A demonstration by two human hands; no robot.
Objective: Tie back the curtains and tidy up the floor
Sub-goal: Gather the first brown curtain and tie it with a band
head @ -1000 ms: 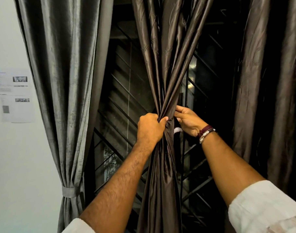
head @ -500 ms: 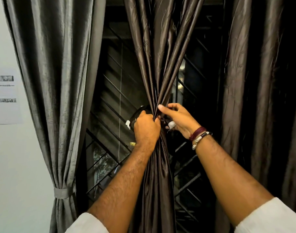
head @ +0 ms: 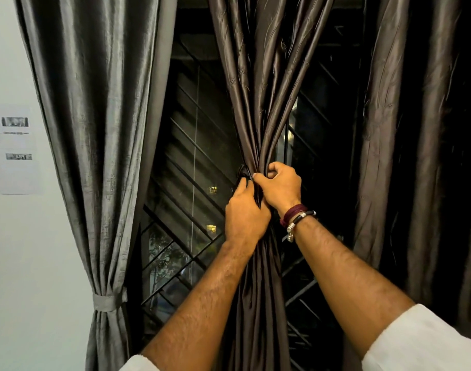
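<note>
Both hands had closed in on the gathered middle curtain (head: 258, 124), left hand (head: 245, 212) gripping the bunch beneath while right hand (head: 280, 186) pinched the dark tieback (head: 243, 172) around it, apparently to fasten it.

Both forearms are bare below pushed-up white sleeves (head: 421, 341), and the right wrist wears a maroon cord band (head: 293, 213) beside a black-and-silver bracelet (head: 300, 220).
</note>
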